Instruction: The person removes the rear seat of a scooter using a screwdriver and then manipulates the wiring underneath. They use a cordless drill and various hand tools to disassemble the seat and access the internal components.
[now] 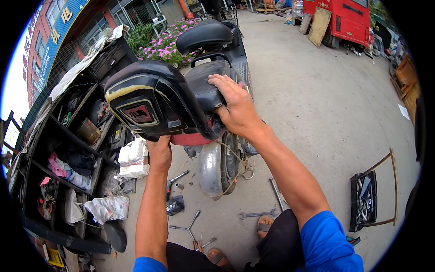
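Observation:
In front of me stands an electric scooter, seen from its rear. Its black padded backrest (183,97) has a scuffed pale edge and a red emblem. My right hand (238,106) grips the edge of the black rear seat (206,77), fingers over the top and thumb lower down. My left hand (159,156) reaches up to the underside of the backrest, where its fingers are hidden. Below hang a red tail part (192,138), a worn grey mudguard (210,170) and the rear wheel (230,163), with loose cords beside it.
On the ground lie a three-armed wrench (190,226), an open-ended spanner (257,214) and sockets (180,186). A cluttered black shelf (68,179) stands left; a black toolbox (364,201) sits right. Behind are pink flowers (170,47) and a red vehicle (342,22).

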`<state>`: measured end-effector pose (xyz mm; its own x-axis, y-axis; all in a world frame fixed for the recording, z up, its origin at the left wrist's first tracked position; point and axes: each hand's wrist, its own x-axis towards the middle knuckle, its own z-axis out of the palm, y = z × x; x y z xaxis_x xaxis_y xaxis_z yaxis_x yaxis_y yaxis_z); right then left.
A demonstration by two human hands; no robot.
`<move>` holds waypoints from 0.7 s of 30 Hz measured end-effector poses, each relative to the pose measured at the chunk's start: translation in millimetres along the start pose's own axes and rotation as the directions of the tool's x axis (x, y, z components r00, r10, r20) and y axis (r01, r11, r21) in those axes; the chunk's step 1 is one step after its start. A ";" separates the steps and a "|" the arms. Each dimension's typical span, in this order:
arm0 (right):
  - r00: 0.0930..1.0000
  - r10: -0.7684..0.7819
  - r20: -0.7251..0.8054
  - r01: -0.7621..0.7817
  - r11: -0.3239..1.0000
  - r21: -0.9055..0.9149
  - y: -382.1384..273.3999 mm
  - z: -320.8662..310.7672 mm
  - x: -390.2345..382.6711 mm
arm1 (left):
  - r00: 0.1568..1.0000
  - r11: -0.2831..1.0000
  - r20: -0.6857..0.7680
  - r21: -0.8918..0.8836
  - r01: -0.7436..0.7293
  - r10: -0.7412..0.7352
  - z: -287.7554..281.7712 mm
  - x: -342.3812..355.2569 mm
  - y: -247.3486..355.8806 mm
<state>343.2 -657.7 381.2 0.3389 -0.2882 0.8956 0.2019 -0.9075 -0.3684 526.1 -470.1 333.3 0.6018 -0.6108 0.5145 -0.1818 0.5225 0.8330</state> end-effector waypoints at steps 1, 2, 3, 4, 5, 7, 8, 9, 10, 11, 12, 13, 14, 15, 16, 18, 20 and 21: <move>1.000 -0.010 0.004 0.010 1.000 -0.020 -2.4 1.0 2.6 | 1.000 1.000 0.006 0.014 0.014 -0.014 -0.5 0.1 0.2; 1.000 -0.020 0.007 0.021 0.999 -0.040 -5.1 2.9 5.6 | 1.000 1.000 -0.009 0.013 0.008 -0.008 0.4 -0.3 -0.3; 1.000 -0.028 0.008 0.029 0.998 -0.059 -6.0 4.4 7.4 | 1.000 1.000 -0.021 0.014 0.003 -0.003 4.1 -0.9 0.5; 0.999 -0.043 0.004 0.043 0.997 -0.067 -4.5 5.3 9.3 | 0.999 1.000 -0.033 0.016 -0.002 0.003 5.8 -1.1 1.2; 0.998 -0.057 0.000 0.057 0.996 -0.075 -2.2 6.1 11.8 | 1.000 0.999 -0.027 0.035 -0.014 0.015 4.4 -0.5 1.3; 0.998 -0.063 -0.006 0.062 0.995 -0.077 -1.8 6.0 11.3 | 0.999 0.997 -0.014 0.065 -0.035 0.036 2.3 0.0 -0.6; 0.998 -0.055 -0.011 0.054 0.996 -0.067 -3.6 6.8 10.2 | 0.999 0.997 -0.012 0.065 -0.042 0.043 1.6 -0.4 -0.8; 0.999 -0.046 -0.017 0.045 0.997 -0.059 -4.4 6.5 9.5 | 0.999 0.997 -0.007 0.064 -0.049 0.049 2.8 -0.9 -0.9; 0.998 -0.051 -0.028 0.049 0.997 -0.063 -4.9 5.5 10.4 | 0.998 0.997 -0.002 0.062 -0.055 0.056 4.8 -0.9 -1.4; 0.998 -0.056 -0.038 0.054 0.996 -0.067 -5.8 4.2 12.0 | 0.998 0.997 -0.002 0.040 -0.064 0.064 8.0 -0.5 -2.3; 0.997 -0.064 -0.048 0.060 0.996 -0.065 -7.9 4.6 14.0 | 0.997 0.997 -0.007 0.022 -0.075 0.075 9.7 -0.6 -1.3; 0.998 -0.053 -0.045 0.049 0.995 -0.084 -10.4 4.6 15.1 | 0.996 0.996 -0.011 0.005 -0.085 0.086 11.1 -0.6 -1.1; 0.998 -0.042 -0.041 0.037 0.994 -0.103 -12.9 4.5 15.7 | 0.997 0.997 -0.016 0.013 -0.079 0.079 10.2 -0.8 -1.7; 0.999 -0.030 -0.041 0.025 0.992 -0.124 -14.2 3.8 16.6 | 0.997 0.997 -0.016 0.020 -0.073 0.074 8.5 0.0 -2.4; 0.998 -0.038 -0.040 0.032 0.991 -0.127 -13.8 4.2 18.1 | 0.998 0.997 -0.017 0.027 -0.067 0.068 7.1 0.6 -3.2; 0.998 -0.049 -0.038 0.044 0.990 -0.132 -10.9 5.3 19.7 | 0.997 0.997 -0.017 0.004 -0.073 0.073 6.6 0.9 -3.3; 0.996 -0.063 -0.054 0.057 0.992 -0.110 -4.8 7.6 13.8 | 0.997 0.998 -0.028 -0.001 -0.066 0.066 10.6 0.0 -2.9; 0.995 -0.073 -0.062 0.067 0.993 -0.095 -6.3 7.6 14.0 | 0.997 0.997 -0.030 0.000 -0.072 0.072 12.4 -0.4 -0.9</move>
<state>353.7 -653.7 394.2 0.2656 -0.2391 0.9339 0.1358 -0.9498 -0.2818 516.3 -477.7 334.8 0.6104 -0.5532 0.5668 -0.2247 0.5653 0.7937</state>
